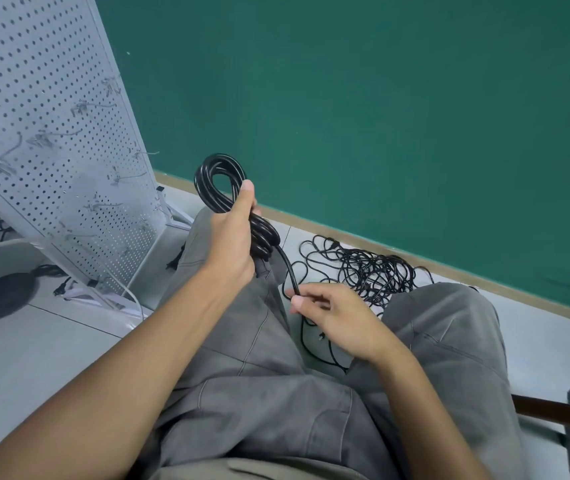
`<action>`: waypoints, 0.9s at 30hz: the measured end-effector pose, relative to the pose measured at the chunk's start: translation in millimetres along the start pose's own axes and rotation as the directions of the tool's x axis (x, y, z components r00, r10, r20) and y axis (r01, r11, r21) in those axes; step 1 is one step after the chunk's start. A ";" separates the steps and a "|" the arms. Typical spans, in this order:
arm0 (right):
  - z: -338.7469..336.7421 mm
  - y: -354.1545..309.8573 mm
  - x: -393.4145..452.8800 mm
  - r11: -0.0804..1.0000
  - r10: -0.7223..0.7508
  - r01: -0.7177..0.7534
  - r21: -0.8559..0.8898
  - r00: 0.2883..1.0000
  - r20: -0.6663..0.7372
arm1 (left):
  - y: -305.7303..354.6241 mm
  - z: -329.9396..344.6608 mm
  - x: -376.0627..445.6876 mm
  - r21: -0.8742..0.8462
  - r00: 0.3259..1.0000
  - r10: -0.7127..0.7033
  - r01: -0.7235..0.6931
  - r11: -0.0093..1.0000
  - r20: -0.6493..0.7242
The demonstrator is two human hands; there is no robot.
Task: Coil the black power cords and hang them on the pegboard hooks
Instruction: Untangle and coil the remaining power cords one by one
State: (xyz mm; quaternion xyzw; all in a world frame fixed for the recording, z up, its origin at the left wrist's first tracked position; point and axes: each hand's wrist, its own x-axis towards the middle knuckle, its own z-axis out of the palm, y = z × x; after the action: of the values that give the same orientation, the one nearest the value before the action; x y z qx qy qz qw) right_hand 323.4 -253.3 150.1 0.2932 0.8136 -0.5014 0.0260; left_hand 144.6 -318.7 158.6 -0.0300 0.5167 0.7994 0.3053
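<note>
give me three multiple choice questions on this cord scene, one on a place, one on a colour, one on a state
1. Where does the tangled pile of cords lie?
A. on the floor by the wall
B. on a pegboard hook
C. on a chair

2. What colour is the wall?
A. white
B. green
C. red

3. In what state is the cord in the left hand?
A. straight
B. partly coiled
C. hung on the pegboard

Key:
1 A, the pile rests on the grey floor at the wall's base.
2 B, the wall is green above a tan strip.
3 B, the left hand grips the coil while a loose end runs on to the right hand, which pinches it; the pegboard hooks in view look bare.
</note>
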 end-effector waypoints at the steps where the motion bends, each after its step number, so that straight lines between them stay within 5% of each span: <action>1: 0.6 0.2 -0.2 0.999 -0.026 0.026 -0.037 1.000 -0.001 | -0.7 0.8 -0.9 0.018 0.999 0.014 -0.013 1.000 -0.030; 8: -23.1 -38.0 -8.7 0.934 -0.261 0.273 -0.230 0.962 0.079 | -9.9 6.5 -8.5 0.147 0.998 0.059 -0.060 0.987 0.013; 14: -39.3 -51.9 -11.4 0.939 -0.202 0.238 -0.248 0.966 0.160 | -16.3 11.3 -19.4 0.258 0.985 0.110 -0.142 0.956 0.134; 21: -53.5 -66.6 -7.1 0.903 -0.330 0.257 -0.345 0.928 -0.173 | -26.5 14.0 -34.8 0.325 0.928 0.045 -0.174 0.930 0.370; 27: -42.2 -64.0 -1.2 0.933 -0.351 0.264 -0.246 0.820 -0.452 | -17.2 13.6 -38.4 0.262 0.931 -0.019 -0.083 0.962 0.364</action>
State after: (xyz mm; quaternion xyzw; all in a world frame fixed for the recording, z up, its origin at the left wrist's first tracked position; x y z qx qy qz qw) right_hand 302.8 -239.6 222.7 0.2712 0.8704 -0.3360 -0.2364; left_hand 188.3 -320.0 164.9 0.1692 0.5569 0.7171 0.3835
